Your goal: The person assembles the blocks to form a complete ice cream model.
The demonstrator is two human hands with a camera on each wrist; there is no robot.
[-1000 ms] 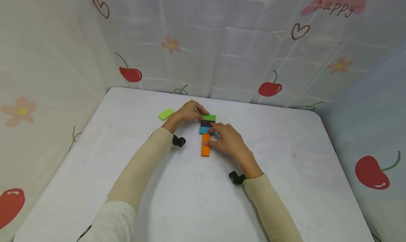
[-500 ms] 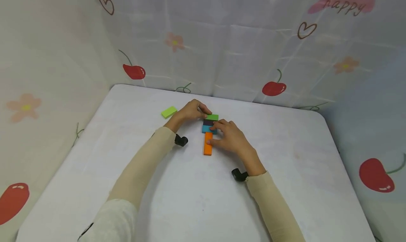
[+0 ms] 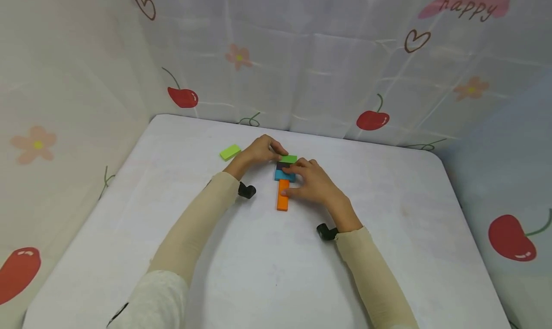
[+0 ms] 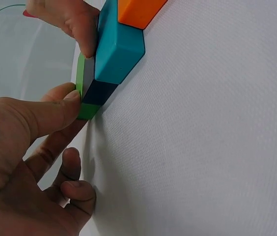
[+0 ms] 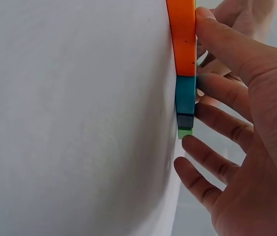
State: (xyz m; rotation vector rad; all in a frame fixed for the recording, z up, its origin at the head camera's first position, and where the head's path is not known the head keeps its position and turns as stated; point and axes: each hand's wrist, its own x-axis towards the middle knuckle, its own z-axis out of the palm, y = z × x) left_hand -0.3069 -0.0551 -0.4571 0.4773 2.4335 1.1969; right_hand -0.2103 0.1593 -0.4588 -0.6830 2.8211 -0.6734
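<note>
A green block [image 3: 290, 159], a dark block [image 3: 281, 166] and a blue block [image 3: 280, 175] lie side by side, touching, on the white table. From the blue block's near side an orange block [image 3: 282, 202] runs lengthwise towards me. My left hand [image 3: 260, 149] pinches the green block at its left end, thumb on the near part and a finger behind. Over the row, my right hand [image 3: 316, 182] has its fingers extended. Its thumb touches the orange block's top, and its other fingertips rest on the blue and dark blocks [image 5: 185, 121].
Left of my left hand, a lime-green block [image 3: 230, 152] lies alone on the white-covered table [image 3: 258, 271]. A printed curtain [image 3: 302, 70] hangs behind the table's back edge. A black wrist device [image 3: 327, 231] sticks out by my right wrist.
My right hand's fingertips have shifted slightly away from me, from the blue block towards the dark one. My left hand stays on the green block, and the blocks look unmoved.
</note>
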